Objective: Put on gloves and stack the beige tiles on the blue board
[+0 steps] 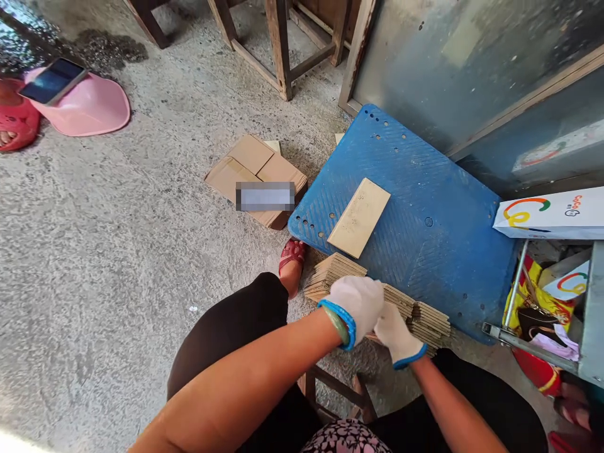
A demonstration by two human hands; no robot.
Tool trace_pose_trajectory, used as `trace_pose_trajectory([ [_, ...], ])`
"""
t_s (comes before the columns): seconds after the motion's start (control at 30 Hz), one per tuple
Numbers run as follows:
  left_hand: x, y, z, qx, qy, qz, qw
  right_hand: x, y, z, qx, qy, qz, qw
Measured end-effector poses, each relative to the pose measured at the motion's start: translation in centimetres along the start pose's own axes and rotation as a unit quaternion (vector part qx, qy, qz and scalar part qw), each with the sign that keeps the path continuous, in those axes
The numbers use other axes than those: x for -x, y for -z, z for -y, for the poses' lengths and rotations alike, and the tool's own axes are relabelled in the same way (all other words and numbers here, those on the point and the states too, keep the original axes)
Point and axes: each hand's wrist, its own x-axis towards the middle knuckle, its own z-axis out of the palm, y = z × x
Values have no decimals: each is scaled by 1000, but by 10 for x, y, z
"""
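Note:
Both my hands wear white gloves with blue cuffs. My left hand is curled over a fanned stack of thin cardboard pieces that lies along the near edge of a blue plastic board. My right hand sits just right of it, fingers closed on the same stack, partly hidden behind the left. One single tan cardboard piece lies flat on the blue board beyond my hands.
A flattened brown carton lies on the concrete floor to the left of the board. A pink basin with a phone on it is far left. Wooden stool legs stand behind. A white box and a cluttered bin are at right.

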Motion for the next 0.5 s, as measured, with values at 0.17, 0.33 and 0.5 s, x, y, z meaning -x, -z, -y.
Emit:
trace_pose_trajectory([
  [0.17, -6, 27, 13, -35, 71, -47, 996, -18, 70, -1, -145, -61, -70, 985],
  [0.33, -20, 8, 4, -14, 74, -84, 994, -31, 138, 6, -231, -74, -152, 958],
  [0.5, -37, 2, -14, 12, 79, -136, 988, -34, 165, 13, -301, -93, -180, 932],
])
